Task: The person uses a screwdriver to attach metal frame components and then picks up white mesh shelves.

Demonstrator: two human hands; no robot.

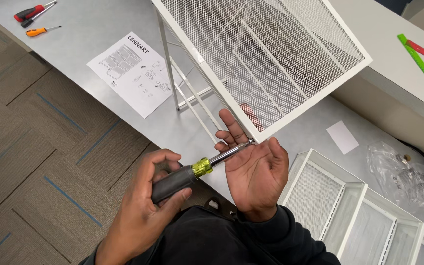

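Observation:
My left hand (141,208) grips the black handle of a screwdriver (195,169) with a yellow collar and a silver shaft. The shaft points up and to the right, and its tip meets the lower corner of a white mesh-panelled wire frame (290,59) that stands tilted on the grey table (89,29). My right hand (255,169) is open with the palm up, just below that corner. Its fingers rest against the shaft near the tip, and it holds nothing.
A printed instruction sheet (131,73) lies left of the frame. Red-black (31,11) and orange (40,31) screwdrivers lie at the far left. A white ladder-like frame part (359,206), a clear plastic bag (403,172), a paper slip (342,136) and a green ruler (423,66) are on the right.

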